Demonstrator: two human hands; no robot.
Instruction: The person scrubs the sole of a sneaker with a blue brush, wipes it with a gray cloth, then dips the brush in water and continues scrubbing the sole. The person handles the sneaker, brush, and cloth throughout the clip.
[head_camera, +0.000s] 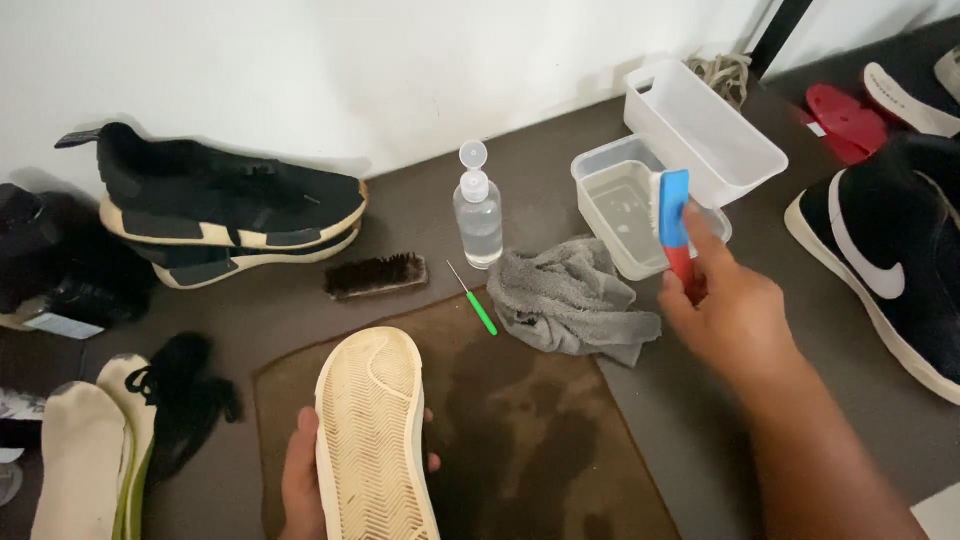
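Note:
My left hand (300, 478) grips a shoe (375, 435) from below, its cream ridged sole turned up over a damp brown mat (530, 440). My right hand (725, 310) holds a small brush (673, 215) with a blue head and red handle, raised just beside a clear plastic tub of water (612, 205). A crumpled grey cloth (570, 295) lies between the mat and the tub.
A clear bottle with a flip cap (478, 215), a dark bristle brush (375, 275) and a green-handled pick (475, 300) lie behind the mat. Black sneakers (225, 205) rest by the wall. A white bin (705, 125) and a black high-top (890, 250) stand at right; insoles (85, 455) and laces (185, 390) at left.

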